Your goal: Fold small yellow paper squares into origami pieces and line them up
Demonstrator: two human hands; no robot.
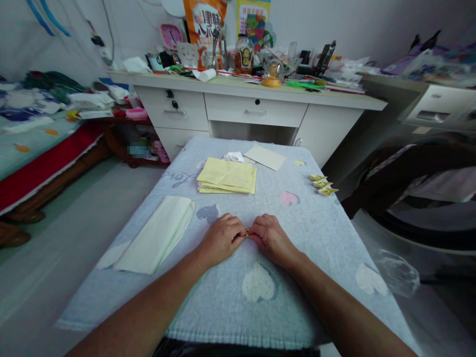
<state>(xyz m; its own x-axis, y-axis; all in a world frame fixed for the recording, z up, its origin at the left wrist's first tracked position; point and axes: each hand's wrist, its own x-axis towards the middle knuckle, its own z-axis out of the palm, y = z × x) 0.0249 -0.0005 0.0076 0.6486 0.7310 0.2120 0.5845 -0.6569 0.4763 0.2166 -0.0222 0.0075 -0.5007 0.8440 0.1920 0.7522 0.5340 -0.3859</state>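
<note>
At the middle of the cloth-covered table (223,312), my left hand (223,237) and my right hand (272,239) meet from either side of a small folded yellow paper (247,232). Both hands are closed, fingertips pinching its two ends; most of it is hidden by the fingers. Beyond them lies a stack of yellow paper sheets (226,174). Left of my left hand is a folded pile of pale paper (158,233). Several folded yellow paper pieces (323,184) with pointed ends sit in a row near the table's right edge.
A cream card (266,156) and a crumpled white tissue (233,156) lie at the table's far side. Behind stands a white desk (256,111) crowded with jars and packets. A bed (40,144) is at the left, a washing machine (439,111) at the right.
</note>
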